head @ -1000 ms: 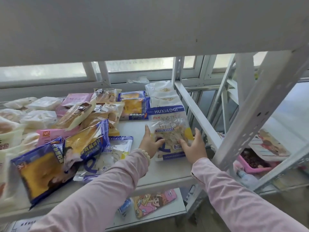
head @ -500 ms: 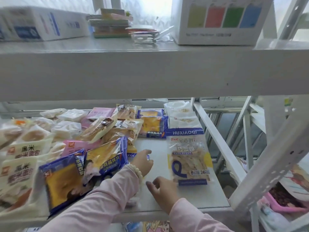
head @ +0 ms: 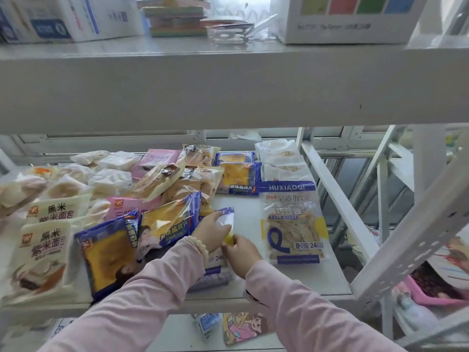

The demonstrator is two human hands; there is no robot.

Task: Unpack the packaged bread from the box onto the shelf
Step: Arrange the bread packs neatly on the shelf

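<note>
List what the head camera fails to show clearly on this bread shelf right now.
- Second HUXIAOQI-style bag: mostly hidden in the head view by the left hand and right hand.
- The box the bread comes from: not in view.
- Black rice bread packs: cut off at the left edge.
- Small print on the HUXIAOQI bag: too small and blurred.

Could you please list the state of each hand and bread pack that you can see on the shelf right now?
Left hand: gripping the clear pack's upper part.
Right hand: pinching the same pack lower down.
Clear pack: held by both hands, top edge raised.
HUXIAOQI pack: lying flat, sealed, untouched.
Blue packs: sealed, leaning on one another.
White packs: sealed, lying overlapped.
Shelf: partly filled.
</note>
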